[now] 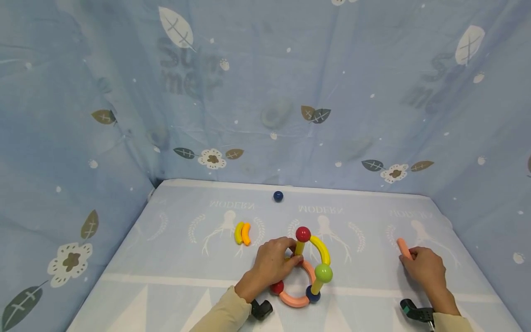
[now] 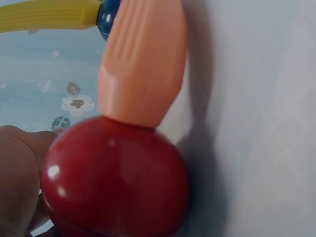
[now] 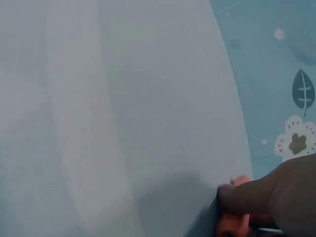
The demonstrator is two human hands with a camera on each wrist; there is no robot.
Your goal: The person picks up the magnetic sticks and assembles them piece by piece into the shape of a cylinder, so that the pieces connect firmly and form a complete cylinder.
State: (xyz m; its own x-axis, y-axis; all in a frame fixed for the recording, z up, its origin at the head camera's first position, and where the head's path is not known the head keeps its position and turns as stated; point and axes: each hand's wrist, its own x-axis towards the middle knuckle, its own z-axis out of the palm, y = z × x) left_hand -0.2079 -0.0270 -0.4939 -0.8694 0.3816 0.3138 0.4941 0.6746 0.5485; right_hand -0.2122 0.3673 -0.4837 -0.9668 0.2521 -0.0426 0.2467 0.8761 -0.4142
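High head view (wrist views close)

The desk (image 1: 166, 263) wears a pale grey-blue cloth printed with antlered heads, faint lettering, a white band running across and white triangles nearer its near side. By the far edge, slightly left of its middle, lies a dark blue ball (image 1: 278, 196). Left of centre, a yellow curved piece (image 1: 238, 233) and an orange curved piece (image 1: 246, 234) lie side by side. Nearer, around the middle, stands a ring of coloured rods and balls (image 1: 308, 269).
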